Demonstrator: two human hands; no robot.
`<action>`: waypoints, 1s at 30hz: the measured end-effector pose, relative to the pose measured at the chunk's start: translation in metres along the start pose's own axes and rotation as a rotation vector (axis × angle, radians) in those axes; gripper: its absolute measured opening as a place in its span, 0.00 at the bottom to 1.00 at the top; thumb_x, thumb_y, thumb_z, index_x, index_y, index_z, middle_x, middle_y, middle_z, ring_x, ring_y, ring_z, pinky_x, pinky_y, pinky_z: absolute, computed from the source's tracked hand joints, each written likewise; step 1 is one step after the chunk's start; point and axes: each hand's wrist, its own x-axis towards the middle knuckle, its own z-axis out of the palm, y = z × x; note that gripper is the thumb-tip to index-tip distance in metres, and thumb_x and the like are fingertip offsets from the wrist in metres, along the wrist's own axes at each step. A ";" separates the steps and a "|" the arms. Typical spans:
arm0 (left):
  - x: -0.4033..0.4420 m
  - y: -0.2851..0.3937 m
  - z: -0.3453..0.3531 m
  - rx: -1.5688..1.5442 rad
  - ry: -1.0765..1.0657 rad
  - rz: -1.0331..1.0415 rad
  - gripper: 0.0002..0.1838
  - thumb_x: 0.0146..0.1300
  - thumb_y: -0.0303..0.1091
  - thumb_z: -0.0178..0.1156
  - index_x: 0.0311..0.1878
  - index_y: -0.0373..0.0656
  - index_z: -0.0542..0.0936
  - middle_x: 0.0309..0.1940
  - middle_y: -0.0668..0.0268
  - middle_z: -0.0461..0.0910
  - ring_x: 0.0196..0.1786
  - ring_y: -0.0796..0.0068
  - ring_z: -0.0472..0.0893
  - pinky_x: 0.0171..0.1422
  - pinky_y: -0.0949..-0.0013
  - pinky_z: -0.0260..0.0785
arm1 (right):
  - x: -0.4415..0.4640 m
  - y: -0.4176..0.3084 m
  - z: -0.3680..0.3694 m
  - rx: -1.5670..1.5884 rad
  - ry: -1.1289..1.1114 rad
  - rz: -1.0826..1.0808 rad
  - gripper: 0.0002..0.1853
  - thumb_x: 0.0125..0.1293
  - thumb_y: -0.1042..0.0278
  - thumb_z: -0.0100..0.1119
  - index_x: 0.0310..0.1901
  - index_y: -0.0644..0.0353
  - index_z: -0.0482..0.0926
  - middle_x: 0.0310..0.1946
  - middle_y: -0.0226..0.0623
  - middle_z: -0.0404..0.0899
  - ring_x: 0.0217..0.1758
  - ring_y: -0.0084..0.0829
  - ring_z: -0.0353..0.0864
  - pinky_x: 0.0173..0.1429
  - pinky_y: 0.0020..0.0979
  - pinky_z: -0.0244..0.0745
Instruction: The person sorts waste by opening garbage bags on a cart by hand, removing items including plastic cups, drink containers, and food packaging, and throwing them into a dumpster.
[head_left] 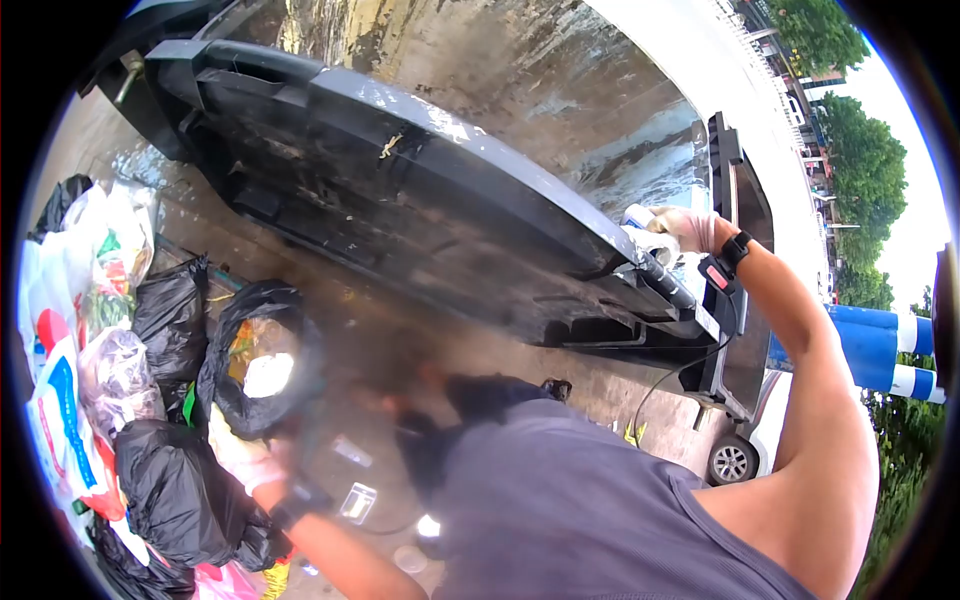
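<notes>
My left hand (245,455), in a pale glove, is closed on the lower side of an open black rubbish bag (232,385). Yellowish and white refuse shows in the bag's mouth, and motion blurs this area. A dark band (295,503) circles my left wrist. My right hand (683,230), in a whitish glove, is closed at the rim of a large dark container (450,135). Bunched at its fingers is a small white item (650,240) with a bit of blue; its kind is unclear. My right wrist has a black watch (736,248).
Filled black bags (175,490) and white plastic bags (75,270) are heaped at the left. Flat litter (357,502) lies on the ground by my left forearm. A thin cable (665,378) hangs near the container's end. A car wheel (733,460) and blue-and-white cylinders (860,345) are at the right.
</notes>
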 end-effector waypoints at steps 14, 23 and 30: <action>0.012 0.008 0.017 -0.356 0.040 -0.197 0.23 0.78 0.39 0.66 0.68 0.35 0.85 0.66 0.52 0.86 0.66 0.54 0.86 0.71 0.50 0.82 | -0.005 -0.037 0.001 0.361 0.196 0.313 0.05 0.68 0.70 0.76 0.42 0.60 0.91 0.44 0.40 0.85 0.42 0.37 0.86 0.45 0.38 0.81; 0.012 0.033 0.012 -0.449 0.083 -0.339 0.21 0.81 0.39 0.64 0.66 0.34 0.87 0.65 0.54 0.86 0.66 0.57 0.86 0.69 0.49 0.83 | 0.038 -0.078 -0.015 0.525 0.281 0.446 0.22 0.65 0.64 0.76 0.58 0.64 0.87 0.45 0.36 0.89 0.48 0.30 0.88 0.51 0.35 0.84; 0.009 0.009 0.012 -0.386 0.053 -0.189 0.21 0.81 0.40 0.64 0.65 0.32 0.87 0.65 0.53 0.87 0.64 0.57 0.87 0.68 0.50 0.84 | 0.048 -0.072 -0.031 -0.012 0.378 0.499 0.29 0.55 0.63 0.75 0.58 0.65 0.85 0.43 0.46 0.90 0.46 0.43 0.91 0.52 0.39 0.86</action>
